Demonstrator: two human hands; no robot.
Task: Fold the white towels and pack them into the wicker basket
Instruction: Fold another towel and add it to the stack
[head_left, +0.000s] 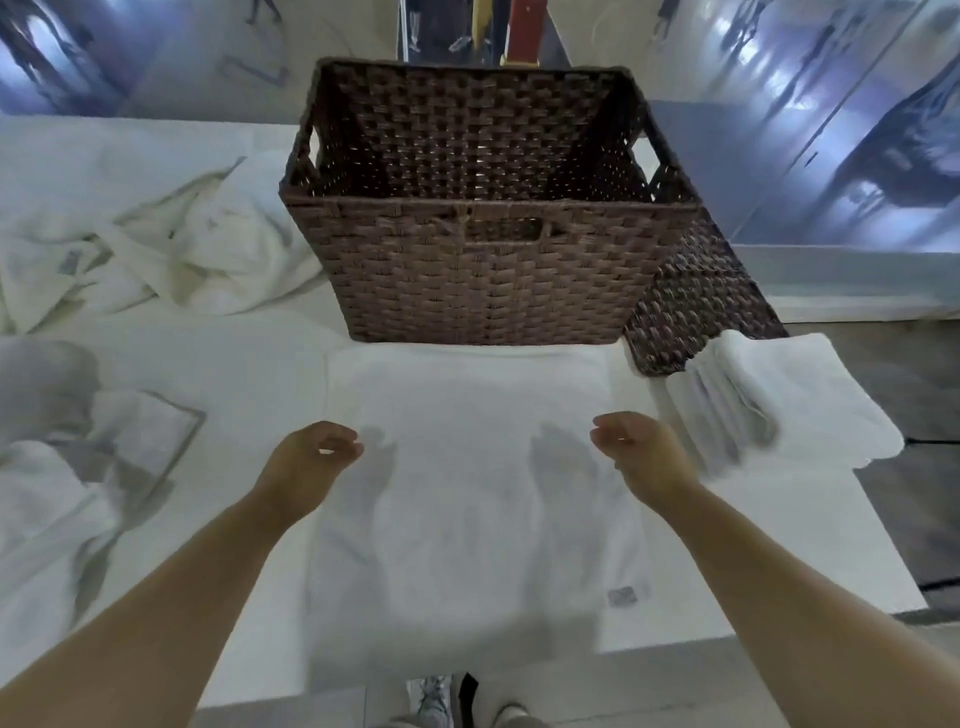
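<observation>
head view. a dark brown woven wicker basket (483, 280) with cut-out handles stands at the far centre of the white tabletop (810, 551); its interior shows only woven walls and floor, with no towel inside. a second piece of brown wickerwork (701, 306) leans against its right side. a flat white towel (467, 499) lies spread on the near centre of the tabletop, its far edge touching the foot of the basket and its near edge hanging over the tabletop's near rim; a small grey label (622, 596) sits near its right near corner. the left hand (311, 457) and the right hand (639, 447) hover over the towel's left and right edges, fingers loosely curled and released, grasping nothing. a folded white towel stack (779, 405) rests at the right, just beside the wickerwork and reaching the tabletop's right edge. crumpled white towels (171, 244) lie heaped at the far left, and more rumpled white cloth (62, 499) crowds the near left. bare tabletop shows to the right of the spread towel.
</observation>
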